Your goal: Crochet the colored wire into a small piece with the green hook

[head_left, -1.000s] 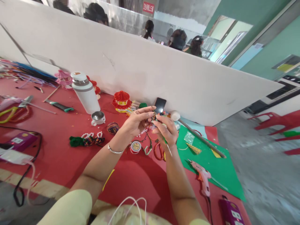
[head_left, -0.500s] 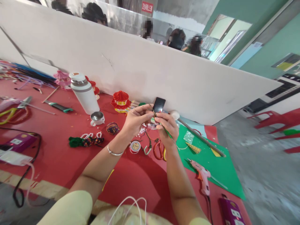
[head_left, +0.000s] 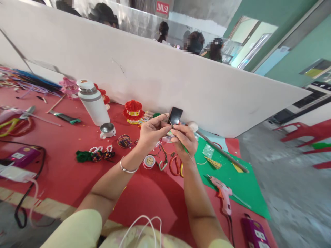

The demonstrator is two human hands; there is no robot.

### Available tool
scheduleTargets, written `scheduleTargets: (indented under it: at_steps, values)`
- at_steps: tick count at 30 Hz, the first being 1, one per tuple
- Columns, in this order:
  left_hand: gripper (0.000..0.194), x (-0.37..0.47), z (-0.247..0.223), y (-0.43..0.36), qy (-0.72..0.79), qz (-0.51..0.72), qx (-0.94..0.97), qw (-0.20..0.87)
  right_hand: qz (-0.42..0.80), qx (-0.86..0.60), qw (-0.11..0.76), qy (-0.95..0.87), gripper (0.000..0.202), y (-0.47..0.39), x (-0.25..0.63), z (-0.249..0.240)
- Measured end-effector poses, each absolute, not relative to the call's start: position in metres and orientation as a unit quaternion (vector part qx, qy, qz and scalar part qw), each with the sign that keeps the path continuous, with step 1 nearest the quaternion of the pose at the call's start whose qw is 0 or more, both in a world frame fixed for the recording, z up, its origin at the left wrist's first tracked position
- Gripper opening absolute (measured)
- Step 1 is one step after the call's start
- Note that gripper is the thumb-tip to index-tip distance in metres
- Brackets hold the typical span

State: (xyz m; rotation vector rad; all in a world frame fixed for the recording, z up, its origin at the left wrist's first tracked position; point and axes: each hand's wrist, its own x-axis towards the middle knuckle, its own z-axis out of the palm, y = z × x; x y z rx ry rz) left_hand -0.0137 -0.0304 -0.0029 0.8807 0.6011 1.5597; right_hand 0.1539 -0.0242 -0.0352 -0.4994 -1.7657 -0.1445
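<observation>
My left hand (head_left: pixel 152 132) and my right hand (head_left: pixel 185 139) are raised over the red table, fingertips almost meeting. Between them runs a thin dark strand (head_left: pixel 168 119), pinched by my left thumb and fingers; its exact kind is too small to tell. My right fingers close on a thin green rod (head_left: pixel 186 149), which slants down along the palm and is mostly hidden. Behind the hands a black phone (head_left: pixel 175 115) leans against the white partition. Below them are a thread spool (head_left: pixel 149 162), red-handled scissors (head_left: pixel 175 166) and scattered white beads.
To the left stand a white thermos (head_left: pixel 92 105), a metal cup (head_left: pixel 107 130), a yarn ball (head_left: pixel 124 141) and a beaded yarn piece (head_left: pixel 94 155). A pink glue gun (head_left: pixel 222 194) lies at right, partly on a green sheet (head_left: pixel 248 187). The partition (head_left: pixel 155 75) bounds the back.
My fingertips have shifted slightly, with my left hand a little further right. Less of the green rod shows below my right fingers. The things on the table stay put.
</observation>
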Motion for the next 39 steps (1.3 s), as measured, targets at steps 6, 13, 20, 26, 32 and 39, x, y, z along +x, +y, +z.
scheduleTargets:
  at_steps: [6,13,20,26,32,39]
  values:
    - [0.051,-0.007,-0.003,-0.034,0.287,0.692,0.365,0.553,-0.104,-0.248,0.587,-0.764,0.035,-0.027,0.15,-0.035]
    - [0.054,-0.006,-0.003,-0.032,0.286,0.69,0.362,0.557,-0.124,-0.262,0.579,-0.762,0.042,-0.026,0.147,-0.038]
    - [0.044,-0.019,0.004,-0.029,0.252,0.576,0.298,0.718,-0.118,-0.236,0.627,-0.733,0.052,-0.02,0.146,-0.051]
    - [0.04,-0.035,0.009,-0.024,0.257,0.547,0.321,0.73,-0.001,-0.186,0.596,-0.781,0.032,-0.019,0.164,-0.032]
    - [0.038,-0.043,0.006,-0.02,0.311,0.559,0.376,0.671,0.056,-0.193,0.53,-0.824,0.026,-0.028,0.171,-0.016]
    - [0.032,-0.051,0.011,-0.021,0.32,0.545,0.428,0.645,0.063,-0.21,0.484,-0.847,0.019,-0.037,0.173,-0.008]
